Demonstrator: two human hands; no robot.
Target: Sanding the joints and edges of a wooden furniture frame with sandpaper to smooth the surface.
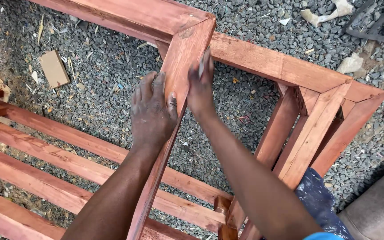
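Two bare hands on a reddish wooden frame standing over gravel.

The left hand (153,109) lies flat on the frame's slanting rail (178,66), fingers spread and pressed to the wood, its grip closed on nothing. The right hand (201,86) rests against the same rail's far edge, fingers pressed together around something small and pale; what it is I cannot tell. The rail meets a mitred corner (196,24) at the top. Slats (58,133) run below left, and a cardboard scrap (54,68) lies on the gravel (107,58).

soft even daylight, faint shadows, slight motion blur w/ right hand (201,86)
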